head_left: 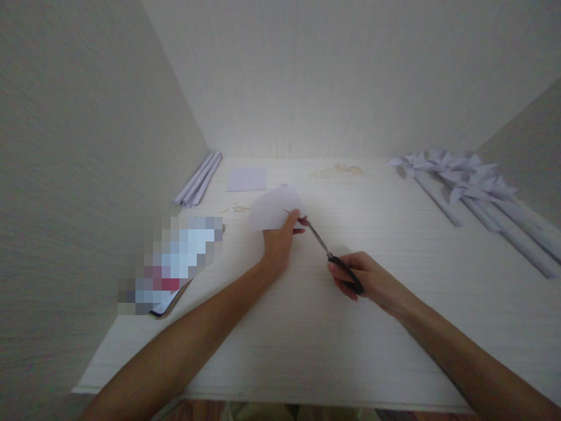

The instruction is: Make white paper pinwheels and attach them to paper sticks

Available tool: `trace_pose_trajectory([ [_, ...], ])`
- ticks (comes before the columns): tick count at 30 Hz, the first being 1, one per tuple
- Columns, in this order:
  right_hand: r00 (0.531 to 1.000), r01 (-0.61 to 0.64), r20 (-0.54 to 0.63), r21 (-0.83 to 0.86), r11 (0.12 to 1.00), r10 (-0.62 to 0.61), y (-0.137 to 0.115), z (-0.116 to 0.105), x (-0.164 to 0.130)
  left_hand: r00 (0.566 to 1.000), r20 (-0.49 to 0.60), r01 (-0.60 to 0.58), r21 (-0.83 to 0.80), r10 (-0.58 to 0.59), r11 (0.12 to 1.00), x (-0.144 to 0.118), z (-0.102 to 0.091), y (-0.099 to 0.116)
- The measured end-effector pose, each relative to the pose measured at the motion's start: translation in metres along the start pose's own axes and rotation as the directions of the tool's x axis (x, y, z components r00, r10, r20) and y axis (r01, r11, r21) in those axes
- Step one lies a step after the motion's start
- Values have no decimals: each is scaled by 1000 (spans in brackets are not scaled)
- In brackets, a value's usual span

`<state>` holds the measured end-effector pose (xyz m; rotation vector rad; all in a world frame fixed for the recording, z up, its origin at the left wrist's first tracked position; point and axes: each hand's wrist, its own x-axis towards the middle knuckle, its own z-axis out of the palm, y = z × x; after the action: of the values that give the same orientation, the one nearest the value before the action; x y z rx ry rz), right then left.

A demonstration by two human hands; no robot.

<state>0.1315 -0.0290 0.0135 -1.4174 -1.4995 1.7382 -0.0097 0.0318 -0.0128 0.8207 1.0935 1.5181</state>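
A piece of pale paper (274, 209) is pinched at its right side by my left hand (283, 234), raised a little over the table. My right hand (357, 275) grips a pair of scissors (323, 245) by the black handles. The metal blades point up and left to the paper's right edge, beside my left fingertips. Whether the blades are parted, or have cut in, I cannot tell. Behind the held paper lies a flat square sheet (246, 179).
Rolled paper sticks (199, 178) lie at the back left, by the wall. A phone-like device (175, 269), partly blurred out, stands at the left. Several paper pinwheels (464, 172) on rolled sticks rest at the right. Walls enclose the white table (280, 351) behind and at both sides.
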Motion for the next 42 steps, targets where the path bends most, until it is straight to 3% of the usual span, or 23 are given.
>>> trace_pose_trajectory([
  [42,1000,-3,-30,-32,999,2,0,4,2,1000,-22,-9,16,9,1000,-2,0,0],
])
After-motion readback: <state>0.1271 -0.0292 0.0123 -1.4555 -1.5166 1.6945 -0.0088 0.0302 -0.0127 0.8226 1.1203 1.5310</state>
